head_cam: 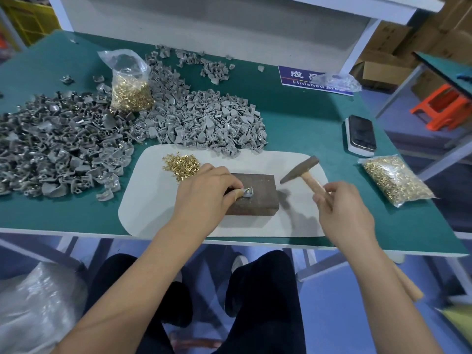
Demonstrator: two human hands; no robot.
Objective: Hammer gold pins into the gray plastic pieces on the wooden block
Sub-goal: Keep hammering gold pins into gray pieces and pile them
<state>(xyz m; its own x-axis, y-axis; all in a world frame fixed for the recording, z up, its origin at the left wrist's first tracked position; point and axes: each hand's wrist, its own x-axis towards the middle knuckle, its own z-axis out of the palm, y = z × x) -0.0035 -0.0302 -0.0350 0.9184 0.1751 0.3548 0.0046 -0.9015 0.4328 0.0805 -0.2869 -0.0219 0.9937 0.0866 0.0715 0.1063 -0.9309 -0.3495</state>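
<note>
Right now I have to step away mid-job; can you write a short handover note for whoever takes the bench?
Left hand: fingers pinch a gray piece on the near left part of the block.
Right hand: grips the hammer by its handle, head raised over the block's right side, not touching it.
Loose pins lie on the white mat, left of the block. Two bags of pins: one among the gray piles, one at the right.
Done: one piece is in place on the block; I cannot tell whether its pin is seated.
Left: strike it, then work through the big piles.
</note>
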